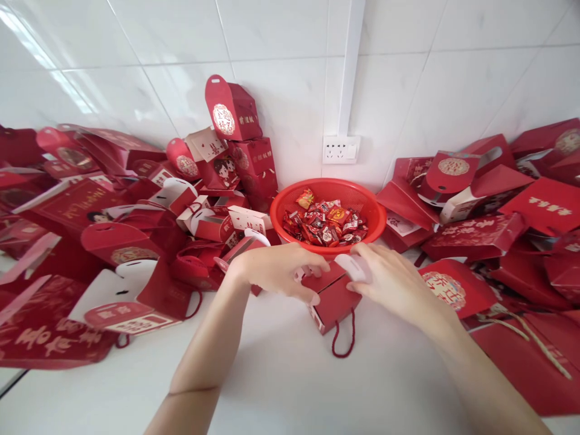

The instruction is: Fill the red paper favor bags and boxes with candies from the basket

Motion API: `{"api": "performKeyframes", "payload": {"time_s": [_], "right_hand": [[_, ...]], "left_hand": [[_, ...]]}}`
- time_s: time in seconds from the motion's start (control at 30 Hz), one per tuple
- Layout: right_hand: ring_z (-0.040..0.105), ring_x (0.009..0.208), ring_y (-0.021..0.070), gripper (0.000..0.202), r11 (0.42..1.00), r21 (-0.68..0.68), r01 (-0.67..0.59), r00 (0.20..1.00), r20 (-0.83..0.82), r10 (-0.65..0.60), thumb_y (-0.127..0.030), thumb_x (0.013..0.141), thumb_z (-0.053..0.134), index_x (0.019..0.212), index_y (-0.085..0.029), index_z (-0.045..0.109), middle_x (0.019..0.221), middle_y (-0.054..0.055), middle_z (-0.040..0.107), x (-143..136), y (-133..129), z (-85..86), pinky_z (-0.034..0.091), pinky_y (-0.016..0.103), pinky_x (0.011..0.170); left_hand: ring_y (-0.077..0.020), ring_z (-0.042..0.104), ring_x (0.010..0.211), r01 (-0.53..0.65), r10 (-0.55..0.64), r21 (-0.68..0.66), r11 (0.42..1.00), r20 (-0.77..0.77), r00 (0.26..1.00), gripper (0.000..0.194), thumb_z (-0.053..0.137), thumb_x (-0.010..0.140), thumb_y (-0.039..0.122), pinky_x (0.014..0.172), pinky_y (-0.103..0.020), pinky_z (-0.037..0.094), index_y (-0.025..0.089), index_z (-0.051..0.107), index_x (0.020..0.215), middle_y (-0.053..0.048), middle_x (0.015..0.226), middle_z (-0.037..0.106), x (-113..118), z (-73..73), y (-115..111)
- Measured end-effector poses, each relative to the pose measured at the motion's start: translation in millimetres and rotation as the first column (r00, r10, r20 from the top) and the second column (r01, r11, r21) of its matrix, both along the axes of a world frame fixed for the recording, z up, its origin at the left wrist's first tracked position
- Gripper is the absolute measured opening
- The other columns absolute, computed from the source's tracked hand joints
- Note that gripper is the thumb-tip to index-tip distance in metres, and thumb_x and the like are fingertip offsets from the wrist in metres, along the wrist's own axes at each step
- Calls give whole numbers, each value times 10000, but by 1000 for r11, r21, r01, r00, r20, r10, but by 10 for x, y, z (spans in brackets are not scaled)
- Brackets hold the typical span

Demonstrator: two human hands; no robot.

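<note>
A small red gift box (334,307) with a dark red cord handle (344,341) sits on the white tabletop, its top panels folded nearly together. My left hand (281,269) curls around the box's left side, thumb on the near edge and fingers over the far part. On the other side, my right hand (399,284) pinches the box's upright pale flap (354,267) between thumb and fingers. Just behind the box stands a red plastic basket (380,214) holding several wrapped candies (328,223). What lies inside the box is hidden.
Red gift boxes (149,241) lie heaped on the left, some with open flaps, and a taller stack (254,160) leans near the wall. More red boxes (475,238) crowd the right. A white wall socket (339,150) is above the basket on the tiled wall.
</note>
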State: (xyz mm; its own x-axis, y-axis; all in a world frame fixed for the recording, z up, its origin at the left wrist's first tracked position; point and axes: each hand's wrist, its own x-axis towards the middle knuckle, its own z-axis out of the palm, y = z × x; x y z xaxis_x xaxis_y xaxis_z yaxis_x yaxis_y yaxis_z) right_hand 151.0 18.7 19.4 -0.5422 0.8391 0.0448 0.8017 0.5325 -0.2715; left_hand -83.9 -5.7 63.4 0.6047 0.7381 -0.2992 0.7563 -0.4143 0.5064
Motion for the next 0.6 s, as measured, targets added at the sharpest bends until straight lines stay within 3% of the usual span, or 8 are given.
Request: {"api": "performKeyframes", "payload": {"time_s": [0.17, 0.3, 0.33, 0.47, 0.6], "right_hand": [[684, 877, 268, 289, 996, -73, 59, 994, 101, -52, -330, 829, 721, 1043, -207, 570, 934, 53, 716, -72, 26, 48, 335, 282, 629], [662, 809, 208, 187, 997, -77, 8, 999, 38, -5, -231, 813, 710, 946, -212, 580, 861, 18, 695, -79, 34, 69, 317, 261, 616], [659, 812, 199, 158, 996, -82, -19, 1000, 10, 20, -211, 817, 699, 928, -211, 587, 871, 17, 697, -76, 30, 77, 325, 259, 623], [664, 879, 202, 29, 989, -92, -118, 992, -59, 113, -227, 887, 637, 902, -203, 640, 964, 37, 719, -55, -7, 119, 376, 268, 684], [671, 945, 249, 126, 968, -148, -202, 979, -16, 202, -305, 914, 633, 937, -213, 716, 969, 66, 733, -48, -55, 117, 423, 290, 742]], "left_hand": [[-171, 626, 877, 20, -23, -52, 998, -47, 999, 593, 826, 699, 403, 745, -241, 457, 205, 643, 1227, -36, 1116, 689, -20, -7, 31], [-153, 614, 814, 6, -6, -15, 1000, 8, 1000, 156, 714, 802, 291, 700, -236, 427, 166, 677, 887, -17, 904, 680, 9, -87, 96], [-151, 607, 786, -1, 2, -8, 1000, 13, 1000, 139, 696, 814, 295, 682, -240, 419, 163, 651, 811, -13, 847, 666, 25, -114, 113], [-148, 567, 707, -69, 70, 46, 997, -32, 997, 235, 722, 772, 367, 600, -253, 377, 175, 586, 779, -2, 793, 629, 109, -218, 156], [-163, 566, 711, -120, 128, 82, 989, -99, 987, 287, 735, 728, 377, 582, -265, 361, 181, 554, 831, -11, 824, 620, 196, -270, 147]]}}
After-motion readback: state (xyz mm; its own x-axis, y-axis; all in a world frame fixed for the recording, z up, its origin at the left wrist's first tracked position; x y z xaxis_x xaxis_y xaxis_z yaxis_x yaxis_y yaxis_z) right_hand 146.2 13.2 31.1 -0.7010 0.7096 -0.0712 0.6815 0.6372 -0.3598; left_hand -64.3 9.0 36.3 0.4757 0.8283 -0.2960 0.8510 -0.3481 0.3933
